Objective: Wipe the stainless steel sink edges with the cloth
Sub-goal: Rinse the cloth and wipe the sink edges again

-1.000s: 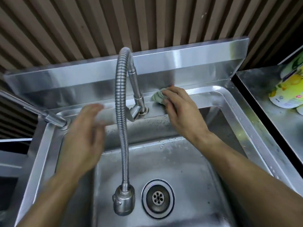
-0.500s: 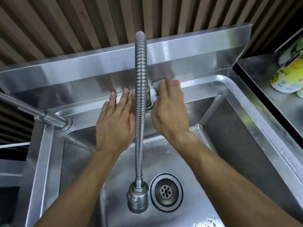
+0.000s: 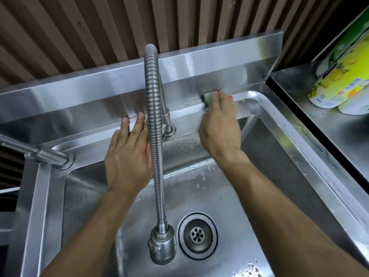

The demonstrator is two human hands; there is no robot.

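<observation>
The flexible ribbed faucet (image 3: 154,140) rises from its base on the back ledge of the stainless steel sink (image 3: 311,156) and arches forward, its spray head hanging over the basin just left of the round drain (image 3: 197,234). To the right of the faucet base, the right hand (image 3: 218,124) reaches onto the back ledge and presses a pale green cloth (image 3: 208,98) against the corner where the ledge meets the upright steel backsplash (image 3: 199,62); the fingers lie fairly straight over the cloth, covering most of it, so only a bunched edge shows past the fingertips, along with a small red spot at the far side of the hand. Whether the thumb curls under the cloth cannot be told. Immediately left of the faucet, the left hand (image 3: 128,150) lies flat and relaxed on the same ledge, fingers extended toward the backsplash and holding nothing, its edge just beside the ribbed hose. Water droplets speckle the basin wall below the faucet base and the basin floor near the drain. Further left of the faucet, a second plain steel spout (image 3: 36,151) stands on the ledge at the sink's back left corner and runs out past the left edge of the view. Well to the right of the faucet, beyond the sink's right rim, two yellow and green labelled bottles (image 3: 339,82) lie on a separate steel counter (image 3: 339,136). Behind the backsplash runs a wall of vertical brown slats (image 3: 99,27)
</observation>
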